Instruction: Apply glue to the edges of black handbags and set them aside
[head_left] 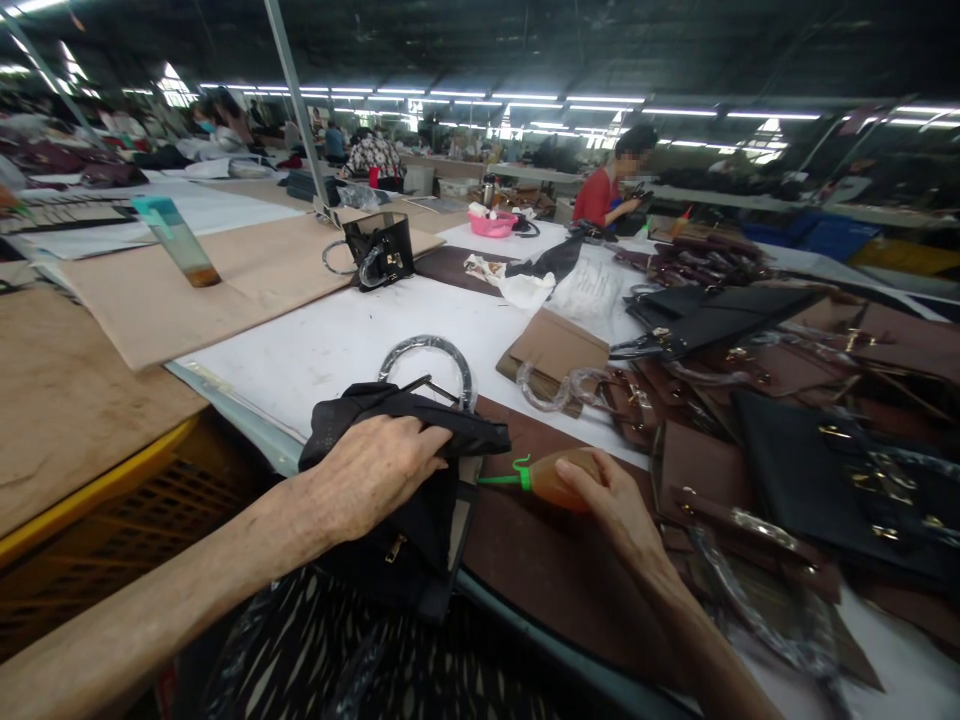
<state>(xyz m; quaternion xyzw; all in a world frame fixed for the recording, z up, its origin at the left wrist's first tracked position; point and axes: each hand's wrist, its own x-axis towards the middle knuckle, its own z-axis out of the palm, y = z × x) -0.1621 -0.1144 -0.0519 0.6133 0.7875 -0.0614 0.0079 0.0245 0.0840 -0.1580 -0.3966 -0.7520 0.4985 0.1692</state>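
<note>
My left hand (375,470) lies closed on the folded top of a black handbag (409,530) that hangs over the table's near edge. Its plastic-wrapped round handle (431,352) sticks up behind the hand. My right hand (611,500) grips an orange squeeze bottle (559,478) with a green nozzle (504,479). The nozzle points left at the bag's side, just under the flap.
A heap of brown and black bags (787,400) with wrapped handles fills the right side. A finished black bag (382,250) and a teal-capped bottle (178,240) stand farther back. A yellow crate (97,500) sits at the left. A person in red (600,195) works at the far end.
</note>
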